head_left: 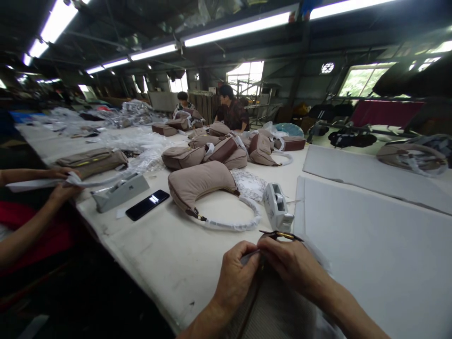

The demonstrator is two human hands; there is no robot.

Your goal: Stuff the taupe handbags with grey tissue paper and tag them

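A grey-brown handbag (pixel 278 306) with ribbed-looking fabric lies below my hands, at the near edge of the view. My left hand (pixel 235 273) is closed, pinching a small piece of white wrapping (pixel 250 257) beside the bag's edge. Close against it, my right hand (pixel 300 266) is closed on a dark brown strap end with gold-coloured hardware (pixel 282 235). The fingertips meet, so the exact grip is partly hidden. Beyond them a padded taupe handbag (pixel 203 181) lies on the table, its handle (pixel 243 225) wrapped in white. A tape dispenser (pixel 278 207) stands just past my right hand.
On the left, a co-worker's hands (pixel 67 183) hold white wrapping near another bag (pixel 93 161) and a second tape dispenser (pixel 122 192). A phone (pixel 147 205) lies on the table. Several bags (pixel 205 146) are piled behind; large white sheets (pixel 370 245) lie right. Two people sit beyond.
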